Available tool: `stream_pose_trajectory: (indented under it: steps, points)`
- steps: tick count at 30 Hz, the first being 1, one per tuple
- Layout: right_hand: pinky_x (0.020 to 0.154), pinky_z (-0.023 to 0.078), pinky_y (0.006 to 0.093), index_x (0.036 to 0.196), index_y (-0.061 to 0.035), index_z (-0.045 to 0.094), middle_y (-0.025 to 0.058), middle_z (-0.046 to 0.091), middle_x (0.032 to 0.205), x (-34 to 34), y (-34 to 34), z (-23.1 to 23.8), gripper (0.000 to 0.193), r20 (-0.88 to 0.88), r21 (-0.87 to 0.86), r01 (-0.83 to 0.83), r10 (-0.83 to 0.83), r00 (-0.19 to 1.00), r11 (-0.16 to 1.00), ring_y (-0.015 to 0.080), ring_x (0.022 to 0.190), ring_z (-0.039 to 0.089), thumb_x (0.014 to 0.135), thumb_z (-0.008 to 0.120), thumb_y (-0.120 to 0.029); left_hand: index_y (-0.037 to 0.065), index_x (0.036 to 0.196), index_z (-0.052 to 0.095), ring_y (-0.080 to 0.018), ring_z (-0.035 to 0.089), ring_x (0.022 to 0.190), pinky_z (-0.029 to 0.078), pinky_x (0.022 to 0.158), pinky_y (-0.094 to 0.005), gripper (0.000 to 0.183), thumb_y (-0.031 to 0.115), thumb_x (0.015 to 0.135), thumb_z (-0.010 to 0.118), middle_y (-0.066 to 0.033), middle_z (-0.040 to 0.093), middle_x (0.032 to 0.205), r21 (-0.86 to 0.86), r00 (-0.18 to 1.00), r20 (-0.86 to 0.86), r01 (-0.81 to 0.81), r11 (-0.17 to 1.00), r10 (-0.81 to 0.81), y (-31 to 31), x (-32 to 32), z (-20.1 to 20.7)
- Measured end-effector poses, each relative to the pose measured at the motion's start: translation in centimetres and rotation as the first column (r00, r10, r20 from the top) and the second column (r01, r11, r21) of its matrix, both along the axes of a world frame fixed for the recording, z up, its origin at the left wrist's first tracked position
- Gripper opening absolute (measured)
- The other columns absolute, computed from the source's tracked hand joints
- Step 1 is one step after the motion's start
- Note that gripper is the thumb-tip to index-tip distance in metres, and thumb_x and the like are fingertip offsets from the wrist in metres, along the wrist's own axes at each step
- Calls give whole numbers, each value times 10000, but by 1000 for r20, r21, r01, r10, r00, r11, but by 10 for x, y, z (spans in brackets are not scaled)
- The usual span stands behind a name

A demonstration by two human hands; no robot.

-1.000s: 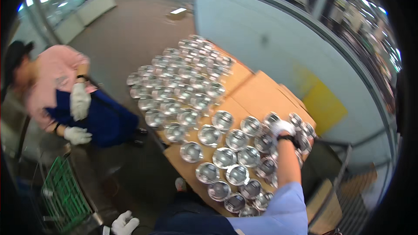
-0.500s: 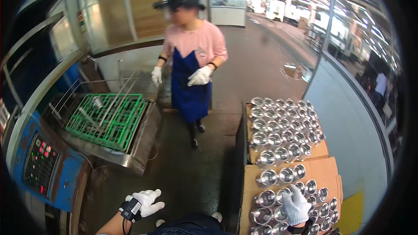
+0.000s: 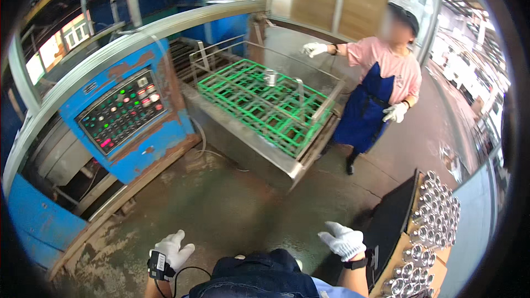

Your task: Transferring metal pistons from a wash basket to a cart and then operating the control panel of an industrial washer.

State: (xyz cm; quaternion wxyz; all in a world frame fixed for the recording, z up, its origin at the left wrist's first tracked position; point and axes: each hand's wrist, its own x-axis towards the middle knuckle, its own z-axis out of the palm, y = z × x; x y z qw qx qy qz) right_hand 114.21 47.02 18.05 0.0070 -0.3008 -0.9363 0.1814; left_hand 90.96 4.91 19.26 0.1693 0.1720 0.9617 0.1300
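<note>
Both my hands wear white knit gloves and hang over the wet floor, holding nothing. My left hand [image 3: 173, 249] is at the lower left, its fingers loosely bent and the thumb apart. On the other side my right hand [image 3: 343, 241] is stretched out with fingers apart, a short way left of the cardboard-covered stand with shiny metal cups [image 3: 436, 212]. Ahead lies a green wire rack [image 3: 232, 80] on a metal conveyor bed. One silver metal cup [image 3: 270, 78] is on the rack.
A blue machine housing [image 3: 132, 157] with a lit control panel [image 3: 118, 111] stands at the left. Beyond the rack's right end, a co-worker in a blue apron [image 3: 361, 107] reaches one gloved hand over it. The metal bed's corner [image 3: 292, 174] juts toward me.
My view has swung left toward the rack and panel. My right hand has come away from the cups. The co-worker's arm has risen toward the rack.
</note>
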Motion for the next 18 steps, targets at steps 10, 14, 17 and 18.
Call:
stream_pose_trajectory:
  steps: [10,14,17,18]
  points:
    - [1147,412,344,1446,-9,555,228,610,1424,-277,-121,-28,729,146,-399,-581,675,724,709,340,1358,563,971,601,-561,85,1412,535,-371,612,1241,550,977,-485,655,476,903,665,-191,682,1259,58,967,-132,-213,975,219,-92,-43,-3]
    - [1148,412,357,1447,-35,563,200,601,1445,-374,-156,-62,731,153,-338,-739,809,567,582,334,1371,549,980,551,-598,118,1490,470,-354,511,1384,504,1068,-472,716,528,926,633,-167,599,1431,-17,945,-131,-306,952,301,-110,-80,-2]
    - [1153,404,355,1457,-44,556,179,594,1461,-462,-199,-80,736,106,-366,-809,884,455,460,332,1376,541,987,525,-609,137,1523,438,-371,443,1445,446,1139,-486,728,557,949,592,-146,542,1506,-63,926,-181,-346,936,330,-145,-147,2]
    - [1154,403,356,1460,-45,553,174,591,1466,-491,-211,-83,738,96,-376,-821,900,426,429,331,1378,539,989,518,-611,138,1527,435,-379,436,1449,436,1147,-491,727,560,953,587,-146,538,1510,-92,915,-199,-374,923,351,-151,-169,3]
